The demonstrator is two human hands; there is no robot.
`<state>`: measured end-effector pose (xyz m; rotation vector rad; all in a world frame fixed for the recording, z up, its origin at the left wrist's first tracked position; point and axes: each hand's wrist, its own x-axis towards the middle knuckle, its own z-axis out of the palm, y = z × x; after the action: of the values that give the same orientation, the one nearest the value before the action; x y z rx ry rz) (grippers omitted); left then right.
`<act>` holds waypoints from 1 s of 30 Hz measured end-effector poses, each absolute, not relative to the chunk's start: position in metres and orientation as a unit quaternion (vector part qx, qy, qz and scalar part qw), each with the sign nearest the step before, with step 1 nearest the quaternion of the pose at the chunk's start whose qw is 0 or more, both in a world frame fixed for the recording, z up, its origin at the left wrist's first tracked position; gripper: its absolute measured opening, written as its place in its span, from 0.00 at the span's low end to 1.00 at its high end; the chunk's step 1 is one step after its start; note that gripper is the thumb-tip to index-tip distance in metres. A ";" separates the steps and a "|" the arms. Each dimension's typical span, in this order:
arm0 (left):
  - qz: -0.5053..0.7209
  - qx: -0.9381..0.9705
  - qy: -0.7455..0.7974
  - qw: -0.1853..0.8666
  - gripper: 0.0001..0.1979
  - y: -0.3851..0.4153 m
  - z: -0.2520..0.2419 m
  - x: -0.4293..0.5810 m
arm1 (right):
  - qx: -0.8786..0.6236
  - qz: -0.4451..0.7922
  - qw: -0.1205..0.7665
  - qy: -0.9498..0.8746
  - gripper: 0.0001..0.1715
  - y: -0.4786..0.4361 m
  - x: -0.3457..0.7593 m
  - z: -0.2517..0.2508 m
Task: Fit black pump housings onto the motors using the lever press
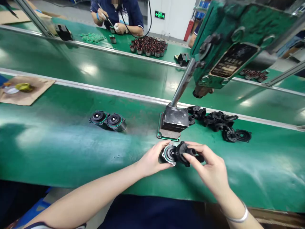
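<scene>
My left hand [152,159] is closed around a round black pump body [168,154] with a silver flange and a green sealing ring, its open face turned to the right. Between the fingers and thumb of my right hand [212,165] is a black plastic pump cover [184,154] with pipe stubs. The cover's edge is close beside the flange; whether they touch I cannot tell. Two more pump bodies [115,121] with green rings stand together on the green table, left of my hands. Several loose black covers [216,121] lie piled at the right.
A green press [228,47] on a steel column overhangs the table, its block-shaped base [175,119] just beyond my hands. Brown cardboard [26,90] lies at the left. Across the metal rails, a co-worker [119,17] handles a part near many copper-wound parts [149,46].
</scene>
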<state>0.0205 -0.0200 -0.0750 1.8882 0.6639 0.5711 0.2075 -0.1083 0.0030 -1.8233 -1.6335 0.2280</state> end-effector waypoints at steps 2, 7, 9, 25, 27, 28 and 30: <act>0.245 0.785 0.276 0.498 0.37 -0.020 -0.074 0.019 | -0.667 0.045 0.321 -0.670 0.11 -0.103 0.191 -0.002; 0.267 0.782 0.258 0.501 0.36 -0.018 -0.077 0.019 | -0.625 0.008 0.306 -0.718 0.13 -0.094 0.179 -0.013; 0.275 0.782 0.248 0.500 0.36 -0.018 -0.077 0.019 | -0.616 0.002 0.300 -0.728 0.14 -0.093 0.180 -0.012; 0.294 0.794 0.217 0.485 0.36 -0.017 -0.078 0.018 | -0.609 0.024 0.267 -0.746 0.16 -0.093 0.184 -0.007; 0.295 0.796 0.215 0.483 0.36 -0.017 -0.078 0.018 | -0.607 0.025 0.264 -0.749 0.15 -0.092 0.184 -0.007; 0.296 0.796 0.213 0.483 0.36 -0.017 -0.078 0.018 | -0.607 0.025 0.263 -0.749 0.15 -0.092 0.184 -0.007; 0.295 0.797 0.212 0.483 0.36 -0.017 -0.078 0.018 | -0.608 0.023 0.263 -0.748 0.15 -0.093 0.184 -0.008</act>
<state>0.0178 -0.0166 -0.0785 1.9407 0.5177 0.7196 0.1843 -0.0932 -0.0077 -1.6451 -2.0241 0.0633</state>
